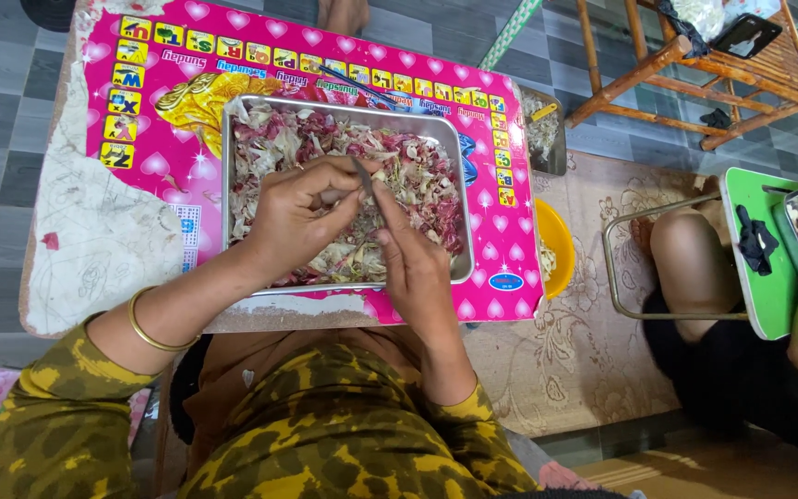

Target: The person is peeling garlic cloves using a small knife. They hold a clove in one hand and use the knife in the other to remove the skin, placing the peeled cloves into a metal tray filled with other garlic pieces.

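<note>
Metal blade: thin dark tool (363, 176), pinched in right hand (415, 268) fingertips
Left hand (299, 217): fingers curled shut on small pale piece, touching right hand
Tray (344, 109): steel, directly under both hands, full of pink-white peels (417, 176)
Surface (260, 42): pink, heart-patterned
Bowl (558, 238): yellow, right of surface

Olive-yellow camouflage sleeves (66, 416), gold bangle (151, 325)

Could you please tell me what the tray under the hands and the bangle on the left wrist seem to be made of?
The tray looks like bare metal, probably steel or aluminium: grey, with a dull sheen along its thin rolled rim. The bangle looks like polished yellow metal, gold or gold-toned, a slim shiny band; the picture cannot settle which.
</note>
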